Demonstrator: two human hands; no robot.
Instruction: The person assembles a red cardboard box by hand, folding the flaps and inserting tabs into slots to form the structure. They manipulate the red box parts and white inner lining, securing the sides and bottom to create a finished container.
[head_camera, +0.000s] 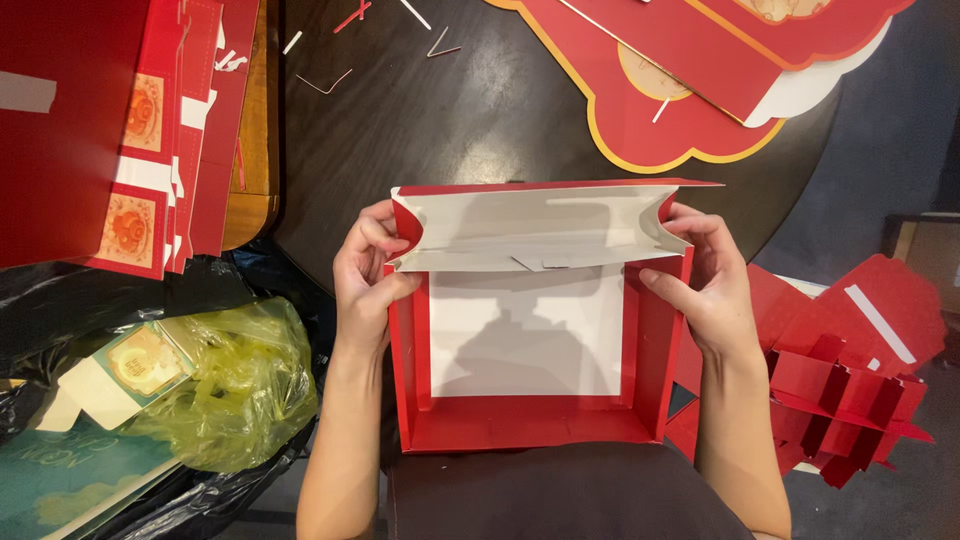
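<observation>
A red box (530, 420) with a white inside sits at the near edge of the dark worktop (480, 110). The left hand (368, 270) pinches the left end of its white flap (535, 228); the right hand (705, 285) grips the right end. Flat red cards (690, 70) lie beyond, and a yellow bag (240, 385) sits to the left.

I have 1 view, from the head camera, looking almost straight down and close over the dark round table (480, 110). My forearms enter from the bottom edge, the far table edge curving off top right.
</observation>
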